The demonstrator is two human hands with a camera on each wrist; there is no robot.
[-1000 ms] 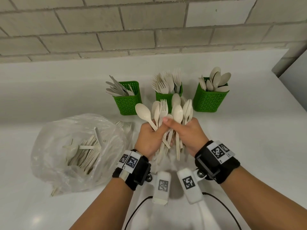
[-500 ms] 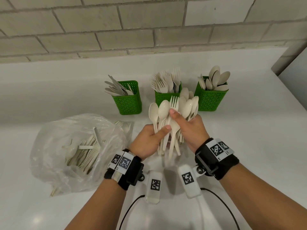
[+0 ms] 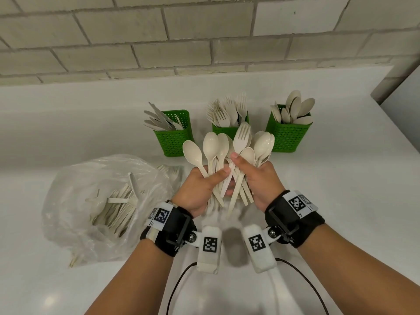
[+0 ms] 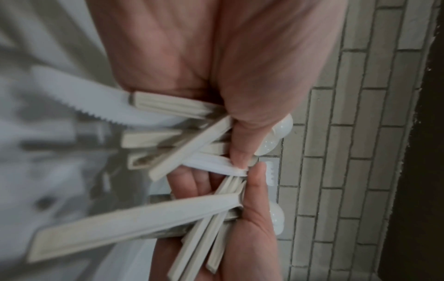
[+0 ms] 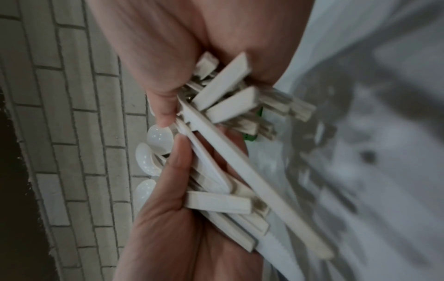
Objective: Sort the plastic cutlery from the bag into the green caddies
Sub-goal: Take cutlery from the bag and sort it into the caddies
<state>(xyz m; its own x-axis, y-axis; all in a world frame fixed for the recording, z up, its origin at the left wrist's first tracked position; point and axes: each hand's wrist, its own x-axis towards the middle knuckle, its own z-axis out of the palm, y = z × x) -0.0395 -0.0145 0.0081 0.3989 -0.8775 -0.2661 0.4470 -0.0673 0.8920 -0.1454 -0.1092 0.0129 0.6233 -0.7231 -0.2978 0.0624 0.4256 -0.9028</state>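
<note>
Both hands hold cream plastic cutlery upright over the white counter, in front of three green caddies. My left hand (image 3: 210, 180) grips a fanned bundle of spoons (image 3: 210, 146), its thumb across the handles (image 4: 180, 144). My right hand (image 3: 254, 176) grips another bunch of spoons (image 3: 262, 144), and a fork (image 3: 242, 137) stands by its thumb. A serrated knife blade (image 4: 96, 108) pokes out below the left hand's bundle. The left caddy (image 3: 173, 142) holds knives, the middle caddy (image 3: 223, 131) forks, the right caddy (image 3: 287, 138) spoons. A clear bag (image 3: 102, 205) with more cutlery lies at left.
A brick wall (image 3: 204, 42) runs along the back of the counter. A wall corner (image 3: 400, 76) closes the far right. Black cables (image 3: 179, 283) trail from the wrist cameras near the front edge. Bare counter lies to the right of the hands.
The left hand's spoons bunched together, then fanned out again, one leaning left. The fork now stands taller between the two bundles beside the right thumb.
</note>
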